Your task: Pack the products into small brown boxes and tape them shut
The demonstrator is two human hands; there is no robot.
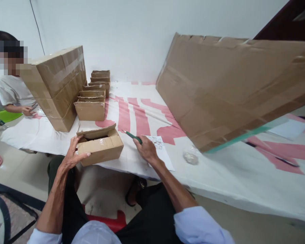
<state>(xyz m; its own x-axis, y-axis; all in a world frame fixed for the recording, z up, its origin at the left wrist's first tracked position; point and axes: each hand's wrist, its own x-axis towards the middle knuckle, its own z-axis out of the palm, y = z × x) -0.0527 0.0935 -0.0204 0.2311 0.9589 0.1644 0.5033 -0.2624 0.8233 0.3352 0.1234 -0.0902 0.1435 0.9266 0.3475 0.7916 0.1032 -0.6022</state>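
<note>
A small cardboard box [101, 149] with its top flap raised lies at the table's front edge. My left hand [72, 152] grips its left end, thumb along the front side and fingers behind. Just right of the box, my right hand [147, 149] is closed around a slim green-handled tool [132, 136]. The tool's narrow tip points left toward the box's far right corner; its exact kind is too small to tell. Beneath and beside my right hand lies a white sheet of paper [165, 156] with small printed drawings.
Behind the box stand several open small boxes [90, 110] in a row, beside a tall wall of taped cartons [58, 84]. A large cardboard panel [234, 84] leans at right. A clear bag [190, 157] sits on the cloth-covered table [218, 179]. Another person [12, 84] is at far left.
</note>
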